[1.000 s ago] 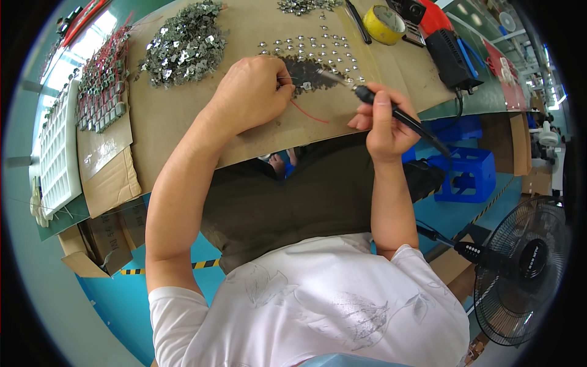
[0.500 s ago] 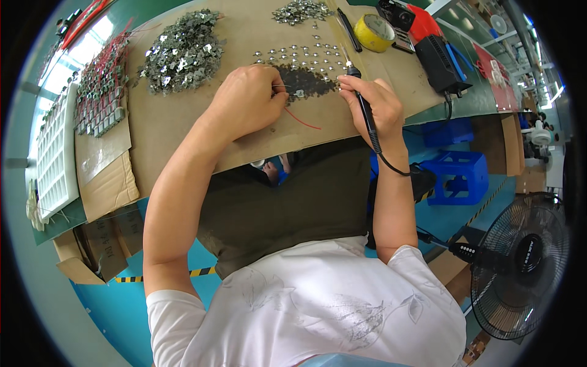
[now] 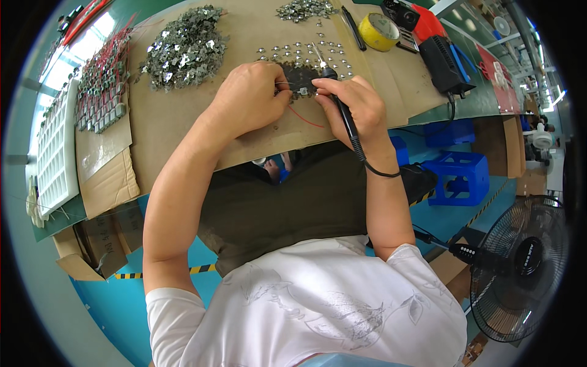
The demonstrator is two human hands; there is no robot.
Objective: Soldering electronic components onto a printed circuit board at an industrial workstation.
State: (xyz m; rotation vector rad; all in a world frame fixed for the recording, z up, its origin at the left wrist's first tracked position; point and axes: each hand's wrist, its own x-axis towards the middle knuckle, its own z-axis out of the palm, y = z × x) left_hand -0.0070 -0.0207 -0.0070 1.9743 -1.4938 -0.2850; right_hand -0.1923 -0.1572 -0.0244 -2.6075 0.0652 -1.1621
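My left hand [image 3: 254, 95] is closed in a pinch over the cardboard-covered bench, and a red wire [image 3: 307, 118] trails from under its fingertips. A thin pale strand also shows beside those fingers. My right hand [image 3: 362, 109] grips a black soldering iron [image 3: 330, 74], its metal tip pointing away from me above small silver pieces [image 3: 298, 54] set out in rows. Between the hands is a dark scorched-looking patch [image 3: 292, 72], with a small shiny metal piece [image 3: 302, 91] at its near edge. The fingers hide the wire's other end.
A big heap of metal pieces [image 3: 186, 49] lies at left, a smaller heap [image 3: 304, 10] at back. Wired parts [image 3: 101, 98] and a white gridded tray [image 3: 56, 153] stand far left. Yellow tape [image 3: 379, 32], a black pen-like tool [image 3: 353, 27] and a black box [image 3: 443, 64] are right.
My right hand has moved left with the soldering iron, closer to my left hand. The iron's tip has swung leftward over the rows. My left hand has barely moved.
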